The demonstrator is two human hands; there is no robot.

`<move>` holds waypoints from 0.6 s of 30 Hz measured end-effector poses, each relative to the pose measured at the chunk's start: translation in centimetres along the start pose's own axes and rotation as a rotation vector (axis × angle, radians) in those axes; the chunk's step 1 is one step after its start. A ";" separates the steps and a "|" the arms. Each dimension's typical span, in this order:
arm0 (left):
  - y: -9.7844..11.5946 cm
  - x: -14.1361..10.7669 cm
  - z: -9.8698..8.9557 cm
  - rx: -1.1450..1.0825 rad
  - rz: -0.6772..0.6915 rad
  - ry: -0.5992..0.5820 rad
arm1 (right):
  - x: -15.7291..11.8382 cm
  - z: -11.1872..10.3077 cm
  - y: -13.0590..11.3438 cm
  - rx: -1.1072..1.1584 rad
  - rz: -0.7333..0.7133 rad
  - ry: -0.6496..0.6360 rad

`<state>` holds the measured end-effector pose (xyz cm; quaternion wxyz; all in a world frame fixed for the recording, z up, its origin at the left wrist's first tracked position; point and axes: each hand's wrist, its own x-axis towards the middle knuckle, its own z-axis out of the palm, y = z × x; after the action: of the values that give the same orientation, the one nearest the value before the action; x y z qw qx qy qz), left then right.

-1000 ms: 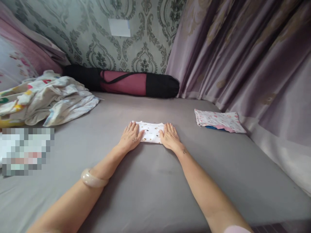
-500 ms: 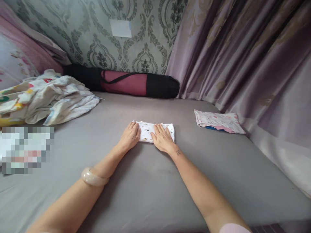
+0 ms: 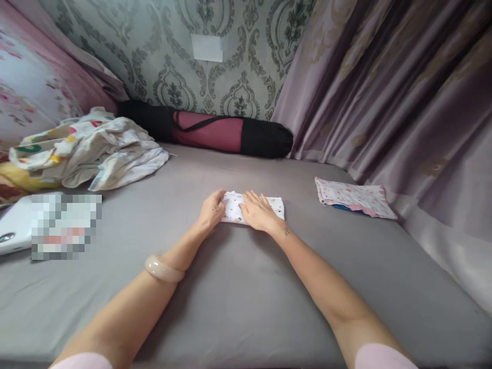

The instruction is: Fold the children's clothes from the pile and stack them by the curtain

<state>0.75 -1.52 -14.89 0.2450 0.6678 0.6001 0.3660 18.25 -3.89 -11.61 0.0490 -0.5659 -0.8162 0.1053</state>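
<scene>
A small white cloth (image 3: 232, 207) with a scattered print lies folded into a flat rectangle on the grey bed sheet (image 3: 238, 287). At its left end, my left hand (image 3: 212, 210) is closed on the edge, thumb side up; part of its fingers is hidden. My right hand (image 3: 259, 211) rests flat over the right half, fingers stretched out and slightly apart. A pale bangle (image 3: 164, 269) circles my left forearm. Farther right lies another folded cloth (image 3: 355, 199), white and pink with blue showing beneath.
A crumpled printed blanket (image 3: 119, 148) is heaped at the left. Near it lie a white device (image 3: 19, 225) and a blurred-out item (image 3: 67, 225). Along the patterned wall stretches a black and maroon long bag (image 3: 207, 132). Purple curtains (image 3: 369, 102) hang down the right side.
The view has shifted slightly left. My left hand has gone from lying flat on the cloth's left end to curling around its edge. My right hand stays flat on the cloth.
</scene>
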 end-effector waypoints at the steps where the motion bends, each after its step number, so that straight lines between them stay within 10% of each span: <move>1: 0.0 0.1 -0.1 -0.022 -0.018 0.002 | 0.2 0.5 -0.3 -0.002 -0.010 0.018; 18: -1.6 1.2 -0.1 -0.392 -0.179 0.146 | 2.5 2.6 -3.1 -0.050 -0.020 0.077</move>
<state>-0.33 -0.12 -15.84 0.3577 0.5232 0.5903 0.4998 14.03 -2.88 -13.53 0.0671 -0.5624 -0.8217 0.0626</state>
